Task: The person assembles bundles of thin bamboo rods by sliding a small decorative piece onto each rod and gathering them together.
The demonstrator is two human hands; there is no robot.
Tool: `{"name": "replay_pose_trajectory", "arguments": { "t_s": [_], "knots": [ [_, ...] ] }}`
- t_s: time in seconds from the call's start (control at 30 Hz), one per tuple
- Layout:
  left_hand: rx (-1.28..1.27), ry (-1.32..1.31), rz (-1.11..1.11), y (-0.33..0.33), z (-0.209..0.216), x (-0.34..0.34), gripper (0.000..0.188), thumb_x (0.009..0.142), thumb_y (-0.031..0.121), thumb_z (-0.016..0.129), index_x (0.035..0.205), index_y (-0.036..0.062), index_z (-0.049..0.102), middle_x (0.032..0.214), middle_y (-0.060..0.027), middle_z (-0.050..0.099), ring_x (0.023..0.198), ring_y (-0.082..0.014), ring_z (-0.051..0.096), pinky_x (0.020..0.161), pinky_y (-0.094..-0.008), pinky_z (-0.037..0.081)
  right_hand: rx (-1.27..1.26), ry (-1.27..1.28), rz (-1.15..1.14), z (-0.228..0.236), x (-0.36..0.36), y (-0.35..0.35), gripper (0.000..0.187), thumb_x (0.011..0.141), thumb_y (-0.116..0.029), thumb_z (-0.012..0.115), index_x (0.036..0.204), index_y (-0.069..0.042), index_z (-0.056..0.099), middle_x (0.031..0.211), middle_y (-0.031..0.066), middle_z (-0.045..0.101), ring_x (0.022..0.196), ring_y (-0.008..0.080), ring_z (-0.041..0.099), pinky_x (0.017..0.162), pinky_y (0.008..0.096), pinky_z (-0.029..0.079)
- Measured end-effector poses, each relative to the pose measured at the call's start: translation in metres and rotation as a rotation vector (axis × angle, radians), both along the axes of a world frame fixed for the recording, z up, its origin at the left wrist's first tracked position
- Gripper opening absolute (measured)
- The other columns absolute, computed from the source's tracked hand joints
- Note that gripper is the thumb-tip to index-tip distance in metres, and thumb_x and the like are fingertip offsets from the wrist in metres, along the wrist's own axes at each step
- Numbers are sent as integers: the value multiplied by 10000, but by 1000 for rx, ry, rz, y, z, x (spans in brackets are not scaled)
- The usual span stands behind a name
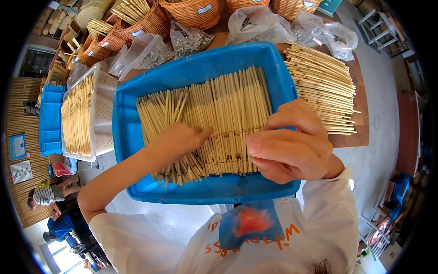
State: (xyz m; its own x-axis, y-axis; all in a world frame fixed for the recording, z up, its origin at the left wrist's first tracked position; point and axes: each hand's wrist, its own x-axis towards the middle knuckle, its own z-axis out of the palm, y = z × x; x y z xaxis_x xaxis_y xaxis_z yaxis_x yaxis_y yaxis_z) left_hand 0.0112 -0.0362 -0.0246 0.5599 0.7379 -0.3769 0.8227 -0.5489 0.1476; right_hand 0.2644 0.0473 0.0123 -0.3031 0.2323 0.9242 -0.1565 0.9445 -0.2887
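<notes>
Lying side by side and pointing away from the person, the pale sticks (pixel 232 105) fill the middle of a blue bin (pixel 246 51). Their shared direction probably makes them easy to compare or lift one by one, and the dark marks form a rough band across them; on the left, several lie askew over the rest. The bin sits close against the body, likely so that both arms can reach in without stretching, while its walls keep the load from rolling off. More sticks spread on the table (pixel 347 140) to the right, and a white crate (pixel 104 114) stands to the left, both seemingly kept within reach.

The left forearm slants in over the bin's near corner, elbow out, and the left grip (pixel 182 141) rests low over the sticks, fingers curled, one digit pointing right. The right grip (pixel 294 148) is raised nearer the camera above the bin's right side, wrist bent inward, fingers folded toward the thumb with little gap. Whether either pinches a stick is hidden.
</notes>
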Motion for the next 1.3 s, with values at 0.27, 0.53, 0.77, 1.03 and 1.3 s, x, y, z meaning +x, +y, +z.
{"name": "replay_pose_trajectory", "arguments": {
  "t_s": [0.27, 0.53, 0.77, 1.03, 1.3],
  "knots": [
    [459, -54, -539, 27, -10, 18, 216, 828, 210, 649, 1025, 131, 687, 1052, 3, 554, 1010, -150, 571, 837, -290, 487, -22, -15, 1, 0, 1, 0, 332, 635, -71, 840, 952, -18, 752, 751, 44, 692, 613, 208, 559, 501, 302, 399],
    [437, 17, -614, 23, -15, 22, 121, 764, 206, 666, 809, 161, 769, 1105, 18, 593, 1139, -167, 513, 961, -295, 437, -42, -115, 29, 3, 6, 3, 290, 764, -40, 815, 1033, -39, 707, 849, 53, 733, 681, 221, 586, 562, 338, 450],
    [442, -71, -514, 18, -23, 17, 139, 754, 172, 661, 859, 116, 734, 1076, -25, 632, 1168, -223, 557, 995, -337, 461, -33, -105, 28, 2, 8, 2, 291, 773, -29, 811, 1041, -33, 697, 862, 57, 738, 679, 216, 582, 561, 333, 448],
    [172, -681, -60, 25, 22, 14, 308, 767, 55, 672, 1065, 37, 597, 1025, -145, 653, 1004, -353, 658, 872, -436, 552, -99, -12, -14, 4, 4, 4, 332, 624, -34, 833, 944, -10, 747, 733, 51, 696, 612, 205, 552, 496, 290, 399],
    [163, -836, 70, 27, 25, 5, 321, 801, 175, 742, 1090, 49, 679, 1045, -130, 729, 948, -351, 716, 824, -412, 577, -144, -63, 4, 11, 11, -1, 309, 670, 7, 816, 968, -2, 736, 773, 67, 704, 627, 209, 559, 501, 288, 418]
  ]
}}
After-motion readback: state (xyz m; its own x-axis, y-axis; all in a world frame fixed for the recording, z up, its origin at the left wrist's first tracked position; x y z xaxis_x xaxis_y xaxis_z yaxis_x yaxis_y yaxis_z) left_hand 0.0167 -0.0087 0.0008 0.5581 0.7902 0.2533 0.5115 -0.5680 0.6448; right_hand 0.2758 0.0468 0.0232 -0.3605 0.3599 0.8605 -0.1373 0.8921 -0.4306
